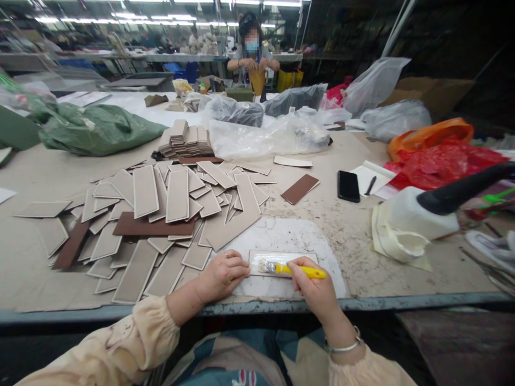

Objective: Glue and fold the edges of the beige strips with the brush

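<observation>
My right hand (pixel 316 287) is closed around the yellow handle of a paintbrush (pixel 303 271). The bristles rest on a flat rectangular panel (pixel 300 257), whose surface looks wet and whitish near the brush. Under the panel lies a white, smeared sheet (pixel 317 236) at the table's front edge. My left hand (pixel 224 273) lies to the left of the panel, fingers together and their tips touching its left end; whether they pinch it is hidden. Beside that hand spreads a loose heap of beige panels (pixel 177 195) with pale borders, with a few brown pieces (pixel 153 225) among them.
A white container with a black handle (pixel 418 212) stands at the right, near a phone (pixel 348 186) and a pen (pixel 370 185). Plastic bags (pixel 269 136), a green bag (pixel 100 128) and stacked panels (pixel 185 140) lie farther back. Another person (pixel 251 53) works across the table.
</observation>
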Demonstrator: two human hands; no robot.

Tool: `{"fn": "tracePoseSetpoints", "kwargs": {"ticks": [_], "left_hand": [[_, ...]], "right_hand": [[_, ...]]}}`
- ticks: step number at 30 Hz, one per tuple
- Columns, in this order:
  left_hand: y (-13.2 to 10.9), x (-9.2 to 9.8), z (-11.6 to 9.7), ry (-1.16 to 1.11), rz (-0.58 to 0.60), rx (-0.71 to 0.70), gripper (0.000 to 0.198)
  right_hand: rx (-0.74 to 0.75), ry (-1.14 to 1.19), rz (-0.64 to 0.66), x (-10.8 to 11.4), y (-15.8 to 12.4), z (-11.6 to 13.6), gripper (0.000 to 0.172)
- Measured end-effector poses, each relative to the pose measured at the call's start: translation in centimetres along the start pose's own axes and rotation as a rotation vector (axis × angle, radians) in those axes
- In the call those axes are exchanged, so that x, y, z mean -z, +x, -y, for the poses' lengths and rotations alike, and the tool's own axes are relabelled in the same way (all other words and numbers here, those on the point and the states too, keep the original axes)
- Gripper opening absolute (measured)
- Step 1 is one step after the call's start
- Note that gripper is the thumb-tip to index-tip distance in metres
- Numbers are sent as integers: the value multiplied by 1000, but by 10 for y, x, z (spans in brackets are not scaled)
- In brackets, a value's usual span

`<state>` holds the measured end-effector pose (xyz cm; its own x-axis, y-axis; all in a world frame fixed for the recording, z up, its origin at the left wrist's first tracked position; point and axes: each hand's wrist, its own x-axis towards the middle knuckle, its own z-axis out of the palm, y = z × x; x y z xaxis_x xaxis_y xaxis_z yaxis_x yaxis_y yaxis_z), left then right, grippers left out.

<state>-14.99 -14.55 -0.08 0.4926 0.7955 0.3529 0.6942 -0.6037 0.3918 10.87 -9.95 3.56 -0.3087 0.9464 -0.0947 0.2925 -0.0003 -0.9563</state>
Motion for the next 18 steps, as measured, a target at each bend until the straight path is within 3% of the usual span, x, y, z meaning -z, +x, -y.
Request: {"fn": "tracePoseSetpoints", "kwargs": {"ticks": [8,13,18], "left_hand": [[2,1,0,-10,-1,-6,14],[3,2,0,-9,6,-11,15],[4,4,-2,8,-2,-17,16]], "right_hand": [[-41,-127,-219,50,-12,-8,31],[-68,-143,-276,77,-18,-20,34],[-51,-179,-311,90,-22,-24,34]]}}
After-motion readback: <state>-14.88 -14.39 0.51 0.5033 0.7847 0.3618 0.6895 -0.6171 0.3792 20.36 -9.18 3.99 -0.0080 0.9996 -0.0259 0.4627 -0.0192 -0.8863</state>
